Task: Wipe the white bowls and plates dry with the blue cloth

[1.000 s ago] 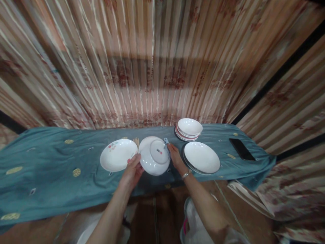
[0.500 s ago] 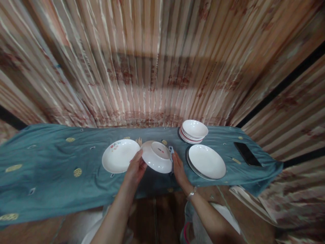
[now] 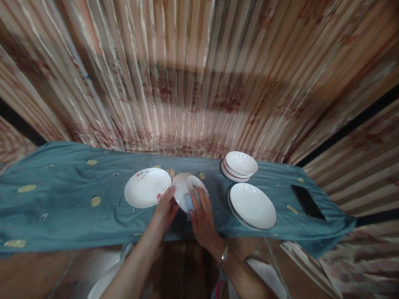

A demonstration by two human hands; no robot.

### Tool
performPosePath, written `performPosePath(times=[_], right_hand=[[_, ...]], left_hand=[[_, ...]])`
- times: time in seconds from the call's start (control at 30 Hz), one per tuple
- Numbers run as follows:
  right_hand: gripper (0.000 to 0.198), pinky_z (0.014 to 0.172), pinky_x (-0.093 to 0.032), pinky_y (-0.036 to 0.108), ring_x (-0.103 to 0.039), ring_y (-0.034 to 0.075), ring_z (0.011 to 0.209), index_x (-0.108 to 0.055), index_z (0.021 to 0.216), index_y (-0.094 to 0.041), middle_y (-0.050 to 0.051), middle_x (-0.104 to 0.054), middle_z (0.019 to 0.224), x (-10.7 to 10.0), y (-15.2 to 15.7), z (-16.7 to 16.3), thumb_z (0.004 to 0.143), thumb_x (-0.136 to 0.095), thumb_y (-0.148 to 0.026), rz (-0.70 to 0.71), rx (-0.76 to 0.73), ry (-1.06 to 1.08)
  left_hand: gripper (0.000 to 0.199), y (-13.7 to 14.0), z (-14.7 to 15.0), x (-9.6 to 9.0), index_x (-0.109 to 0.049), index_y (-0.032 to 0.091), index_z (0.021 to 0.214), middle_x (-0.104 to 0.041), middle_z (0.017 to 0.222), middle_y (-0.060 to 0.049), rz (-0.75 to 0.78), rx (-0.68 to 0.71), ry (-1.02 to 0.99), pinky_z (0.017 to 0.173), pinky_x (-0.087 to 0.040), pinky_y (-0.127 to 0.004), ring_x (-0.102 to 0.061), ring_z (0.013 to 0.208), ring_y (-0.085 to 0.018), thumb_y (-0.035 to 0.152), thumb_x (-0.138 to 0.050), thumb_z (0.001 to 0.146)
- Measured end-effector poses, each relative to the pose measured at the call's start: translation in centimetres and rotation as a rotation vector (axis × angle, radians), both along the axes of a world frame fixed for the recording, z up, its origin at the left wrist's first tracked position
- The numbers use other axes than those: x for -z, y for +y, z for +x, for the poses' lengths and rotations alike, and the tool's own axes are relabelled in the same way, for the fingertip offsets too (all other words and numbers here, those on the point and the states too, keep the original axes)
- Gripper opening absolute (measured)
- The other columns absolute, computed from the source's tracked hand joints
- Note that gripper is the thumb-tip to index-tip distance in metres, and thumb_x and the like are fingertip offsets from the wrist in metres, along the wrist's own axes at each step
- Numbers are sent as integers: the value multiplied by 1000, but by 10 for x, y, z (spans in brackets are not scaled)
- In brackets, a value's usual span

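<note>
A white bowl (image 3: 180, 185) is held up with its underside and foot ring turned toward me. My left hand (image 3: 166, 206) grips its left edge, thumb on the outer face. A small light-blue cloth (image 3: 188, 202) lies against the bowl's underside beneath the fingers of my right hand (image 3: 201, 216), which presses it there. Just left of the bowl, a white plate with red flowers (image 3: 147, 187) rests on the table, partly behind my left fingers. The far side of the bowl is hidden.
A stack of bowls (image 3: 239, 165) stands at the back right, with a stack of white plates (image 3: 253, 206) in front of it. Farther right lies a black phone (image 3: 308, 202). Wooden chopsticks (image 3: 171, 172) lie behind the bowl on the green tablecloth (image 3: 68, 207).
My right hand has moved left with the cloth, from the bowl's right edge onto its underside. The bowl has tilted in my left hand. The view has shifted slightly.
</note>
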State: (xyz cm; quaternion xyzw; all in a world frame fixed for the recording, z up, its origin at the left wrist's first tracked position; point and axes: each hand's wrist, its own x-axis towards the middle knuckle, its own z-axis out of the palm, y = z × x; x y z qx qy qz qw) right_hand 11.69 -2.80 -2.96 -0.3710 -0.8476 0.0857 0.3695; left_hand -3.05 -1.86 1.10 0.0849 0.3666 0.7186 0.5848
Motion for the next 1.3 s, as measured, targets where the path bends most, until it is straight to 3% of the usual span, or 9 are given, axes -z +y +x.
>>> performPosePath(times=[0.23, 0.43, 0.57, 0.7, 0.87, 1.03, 1.17, 1.3], right_hand=[[52, 114, -33, 54, -21, 28, 148, -38, 149, -18, 13, -40, 153, -16, 1, -22, 97, -40, -15, 165, -54, -135], [47, 114, -33, 57, -25, 30, 146, -47, 141, -15, 16, -41, 151, -33, 11, -23, 95, -44, -20, 165, -53, -58], [46, 115, -33, 55, -27, 29, 146, -47, 141, -14, 17, -40, 152, -41, 20, -17, 96, -44, -25, 124, -30, 34], [48, 115, -37, 52, -34, 26, 143, -42, 145, -17, 14, -40, 152, -40, 27, -15, 98, -41, -28, -22, 13, 100], [51, 116, -38, 51, -34, 24, 144, -33, 150, -20, 12, -37, 155, -33, 27, -16, 101, -39, -28, -94, -25, 60], [52, 120, -32, 47, -26, 23, 148, -30, 152, -16, 13, -33, 157, -32, 17, -13, 101, -36, -25, -65, -113, -41], [51, 120, -32, 46, -22, 23, 149, -31, 151, -14, 15, -27, 159, -36, 16, -7, 101, -35, -24, -79, -135, -77], [55, 120, -31, 45, -19, 23, 150, -25, 154, -17, 12, -15, 163, -37, 28, -3, 101, -38, -26, -111, -94, -63]], left_hand=[[26, -9, 8, 9, -66, 17, 72, -66, 72, 1, 32, -22, 123, 70, -51, -23, -62, 71, -13, 30, -84, 59], [28, -9, 17, 6, -68, 18, 80, -72, 91, -5, -16, -127, 134, 91, -47, -30, -64, 99, -20, 40, -78, 66], [33, -11, 19, 0, -67, 18, 77, -69, 74, -3, 1, 43, 103, 74, -51, -30, -65, 82, -20, 45, -80, 64], [32, -15, 15, -6, -66, 19, 73, -66, 68, -1, 34, 162, 106, 61, -48, -27, -62, 69, -18, 45, -81, 63], [28, -13, 7, -5, -65, 21, 75, -65, 69, 3, 0, 125, 131, 59, -45, -25, -57, 62, -13, 36, -83, 60], [32, -11, 0, -1, -62, 19, 72, -64, 69, 4, -67, 42, 180, 59, -43, -23, -55, 62, -12, 37, -83, 57], [36, -11, -2, -5, -62, 18, 73, -65, 71, 4, -97, 83, 210, 57, -42, -22, -53, 61, -11, 38, -85, 53], [31, -10, -3, -5, -66, 19, 77, -61, 66, 5, -36, 139, 264, 58, -42, -22, -52, 61, -11, 39, -83, 61]])
